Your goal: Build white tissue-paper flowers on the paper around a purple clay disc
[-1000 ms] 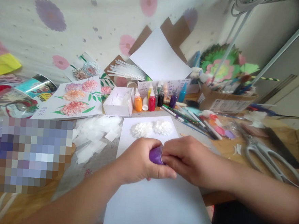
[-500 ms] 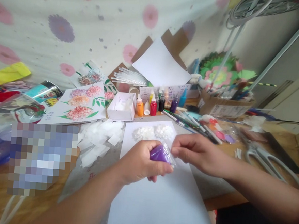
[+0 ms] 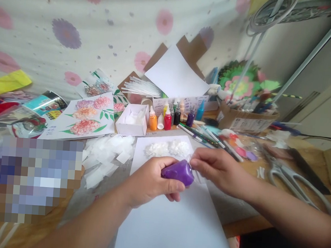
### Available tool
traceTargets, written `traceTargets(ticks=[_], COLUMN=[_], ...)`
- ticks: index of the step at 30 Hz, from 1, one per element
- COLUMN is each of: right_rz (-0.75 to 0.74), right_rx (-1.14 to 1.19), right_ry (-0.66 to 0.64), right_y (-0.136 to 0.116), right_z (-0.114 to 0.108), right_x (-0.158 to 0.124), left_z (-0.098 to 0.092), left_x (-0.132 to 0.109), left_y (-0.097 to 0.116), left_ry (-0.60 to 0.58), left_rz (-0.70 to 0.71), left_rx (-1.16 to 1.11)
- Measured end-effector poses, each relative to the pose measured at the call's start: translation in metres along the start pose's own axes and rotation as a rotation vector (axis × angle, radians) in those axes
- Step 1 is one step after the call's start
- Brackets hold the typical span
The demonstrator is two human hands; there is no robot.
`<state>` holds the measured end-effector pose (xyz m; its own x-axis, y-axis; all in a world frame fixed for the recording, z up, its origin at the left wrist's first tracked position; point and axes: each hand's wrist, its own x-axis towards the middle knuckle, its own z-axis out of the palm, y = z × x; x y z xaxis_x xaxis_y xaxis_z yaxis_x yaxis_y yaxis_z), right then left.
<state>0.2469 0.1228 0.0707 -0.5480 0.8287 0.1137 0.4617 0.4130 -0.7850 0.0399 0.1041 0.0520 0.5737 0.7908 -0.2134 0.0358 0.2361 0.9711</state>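
My left hand is closed round a purple packet in shiny clear plastic, over the white sheet of paper. What fills the packet cannot be told for sure. The fingertips of my right hand are pinched at the packet's upper right end, where clear plastic film shows. Just beyond, two fluffy white paper clusters sit side by side at the far end of the white sheet. Left of the sheet lies a loose pile of cut white paper pieces.
Behind stand a small white box, several colour bottles and a cardboard box of tools. Pens lie right of the clusters. Scissors rest at the far right. Flower pictures lean at the left.
The packet has turned in my left hand and its purple part now reaches up to my right fingertips. Less clear plastic shows at its right end. The view has shifted slightly.
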Motion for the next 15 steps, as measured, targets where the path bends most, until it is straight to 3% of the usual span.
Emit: traceTargets(ticks=[10,13,15], right_rz=[-0.169,-0.111,0.002], right_rx=[-0.068,-0.121,-0.182], right_ry=[-0.014,-0.068,-0.003], right_y=[-0.01,-0.009,0.006], right_z=[0.018,-0.007,-0.036], right_x=[-0.014,-0.027,-0.047], left_z=[0.005,0.006,0.006], left_x=[-0.003,-0.002,-0.002], left_y=[-0.005,-0.006,-0.005], left_ry=[-0.042,-0.006,0.053], left_rz=[-0.011,0.001,0.032], left_rx=[0.075,0.104,0.069])
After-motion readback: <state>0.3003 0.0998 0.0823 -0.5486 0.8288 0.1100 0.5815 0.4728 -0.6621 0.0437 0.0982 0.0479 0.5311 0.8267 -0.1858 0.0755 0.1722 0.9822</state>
